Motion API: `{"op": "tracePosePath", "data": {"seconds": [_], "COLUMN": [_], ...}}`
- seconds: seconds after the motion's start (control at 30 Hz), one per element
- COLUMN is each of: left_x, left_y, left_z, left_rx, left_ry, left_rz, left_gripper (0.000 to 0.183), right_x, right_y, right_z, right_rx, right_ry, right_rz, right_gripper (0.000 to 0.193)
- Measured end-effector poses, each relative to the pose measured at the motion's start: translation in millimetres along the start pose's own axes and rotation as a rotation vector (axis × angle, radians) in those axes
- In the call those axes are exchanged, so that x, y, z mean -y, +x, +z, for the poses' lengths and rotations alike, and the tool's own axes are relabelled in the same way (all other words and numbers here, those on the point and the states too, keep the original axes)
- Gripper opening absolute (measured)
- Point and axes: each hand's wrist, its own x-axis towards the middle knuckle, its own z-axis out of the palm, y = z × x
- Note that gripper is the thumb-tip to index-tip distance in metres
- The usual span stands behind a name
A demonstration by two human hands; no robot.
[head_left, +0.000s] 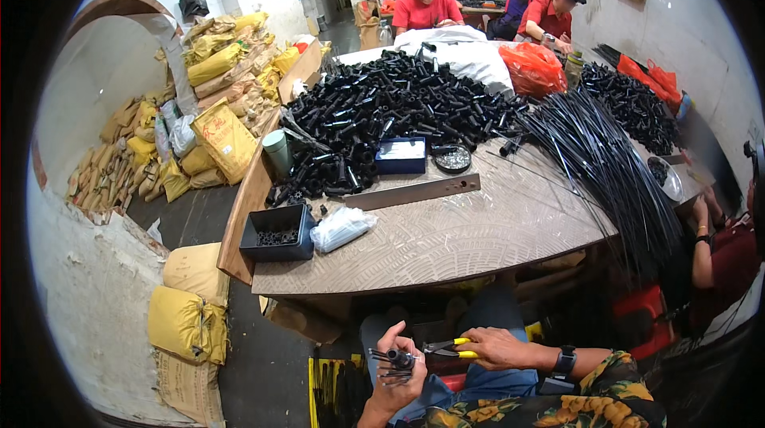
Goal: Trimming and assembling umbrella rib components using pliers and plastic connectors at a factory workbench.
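Observation:
Above my lap, my left hand (401, 376) is closed around a black tubular part (400, 359) with several thin black rods sticking out between the fingers. My right hand (496, 347) grips pliers (458, 347) with yellow handles. Their metal jaws point left and reach close to the part in my left hand; whether they touch it I cannot tell. Ahead of both hands is the patterned table (446, 241). On it lies a large heap of black tubular parts (398, 101), and to the right a spread of long thin black rods (606, 165).
Near the table's front left stand a black bin (277, 233) of small parts and a clear plastic bag (343, 228). A metal bar (413, 191), blue box (401, 155) and round dish (453, 159) lie behind. A co-worker's arm (703, 245) is at right; yellow sacks (187, 324) stand left.

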Motion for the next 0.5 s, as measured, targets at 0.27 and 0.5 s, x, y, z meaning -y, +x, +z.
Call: {"op": "tracePosePath", "data": {"seconds": [0.27, 0.5], "left_x": [1, 5], "left_y": [0, -2], "left_z": [-2, -3], "left_rx": [0.01, 0.004], "left_ry": [-0.01, -0.069], "left_rz": [-0.018, -0.046], "left_gripper": [0.058, 0.055], "right_x": [-3, -7], "right_y": [2, -1], "right_z": [-3, 9], "right_rx": [0.013, 0.14], "right_ry": [0.005, -0.055], "right_rz": [0.01, -0.069], "right_gripper": [0.042, 0.03]}}
